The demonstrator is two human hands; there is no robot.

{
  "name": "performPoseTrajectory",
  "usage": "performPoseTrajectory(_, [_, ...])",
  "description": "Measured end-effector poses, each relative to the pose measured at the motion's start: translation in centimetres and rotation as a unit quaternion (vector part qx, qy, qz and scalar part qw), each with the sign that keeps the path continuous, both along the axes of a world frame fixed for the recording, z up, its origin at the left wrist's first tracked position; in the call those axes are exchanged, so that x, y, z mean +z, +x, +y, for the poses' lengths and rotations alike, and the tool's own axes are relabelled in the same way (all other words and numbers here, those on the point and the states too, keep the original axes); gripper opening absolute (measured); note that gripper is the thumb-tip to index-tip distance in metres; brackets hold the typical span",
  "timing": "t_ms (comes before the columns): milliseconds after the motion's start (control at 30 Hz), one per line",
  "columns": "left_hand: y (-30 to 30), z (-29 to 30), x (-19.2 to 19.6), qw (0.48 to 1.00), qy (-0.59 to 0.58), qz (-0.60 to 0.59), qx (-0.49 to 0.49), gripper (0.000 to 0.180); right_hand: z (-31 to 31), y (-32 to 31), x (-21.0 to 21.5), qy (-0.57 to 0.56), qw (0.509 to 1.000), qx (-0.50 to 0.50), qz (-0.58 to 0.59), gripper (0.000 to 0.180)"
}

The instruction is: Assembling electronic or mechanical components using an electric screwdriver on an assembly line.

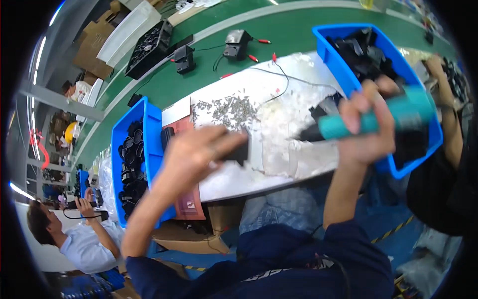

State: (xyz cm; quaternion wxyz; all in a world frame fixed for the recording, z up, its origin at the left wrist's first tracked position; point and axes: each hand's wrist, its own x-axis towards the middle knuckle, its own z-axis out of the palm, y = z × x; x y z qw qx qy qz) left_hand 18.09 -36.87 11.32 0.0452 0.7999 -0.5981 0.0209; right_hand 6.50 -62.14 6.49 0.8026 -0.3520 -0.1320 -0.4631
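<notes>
My right hand (366,127), raised on the right over the work surface, is closed round a teal power screwdriver (403,113). Its dark front end points left. My left hand (196,152) is blurred by motion, its fingers bent over a black part (240,152) that it seems to grip; the part's exact shape is smeared. Just beyond the fingers, a spread of small dark screws (231,110) lies on the white work surface (219,182). Loose black pieces (326,107) sit behind the screwdriver's front end.
A blue bin (155,124) of black parts stands at left, another blue bin (326,47) of black pieces at right. Black boxes (236,44) with red-clipped cables sit on the green bench (294,30). Other people work at far left and right.
</notes>
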Motion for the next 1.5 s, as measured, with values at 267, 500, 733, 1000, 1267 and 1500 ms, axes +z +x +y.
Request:
performPoseTrajectory(267, [23.8, 0.2, 11.6, 0.734, -0.670, 0.020, 0.110, 0.052, 0.2, -2.2, -0.7, -0.006, 1.000, -0.010, 0.011, 0.030])
performPoseTrajectory(500, [26.2, -21.8, -1.8, 0.653, -0.486, 0.520, 0.257, 0.057, 3.0, -0.1, -3.0, 0.034, 0.994, 0.035, 0.095, 0.032])
performPoseTrajectory(733, [27.6, -27.2, -10.5, 0.969, -0.101, 0.012, 0.226, 0.046, 4.2, -0.2, -3.0, -0.056, 0.983, -0.028, 0.174, 0.034])
performPoseTrajectory(1000, [40.0, -6.9, -6.5, 0.957, -0.025, -0.066, 0.281, 0.049, 4.6, 0.4, -3.7, -0.066, 0.978, 0.004, 0.197, 0.035])
performPoseTrajectory(1267, [35.9, 0.7, -6.6, 0.913, -0.081, 0.119, 0.381, 0.051, 4.3, 0.9, -4.5, -0.022, 0.983, 0.064, 0.171, 0.035])
performPoseTrajectory(1500, [28.3, -1.9, -4.5, 0.939, 0.042, 0.114, 0.322, 0.055, 5.5, -0.3, -4.3, -0.050, 0.980, 0.001, 0.194, 0.033])
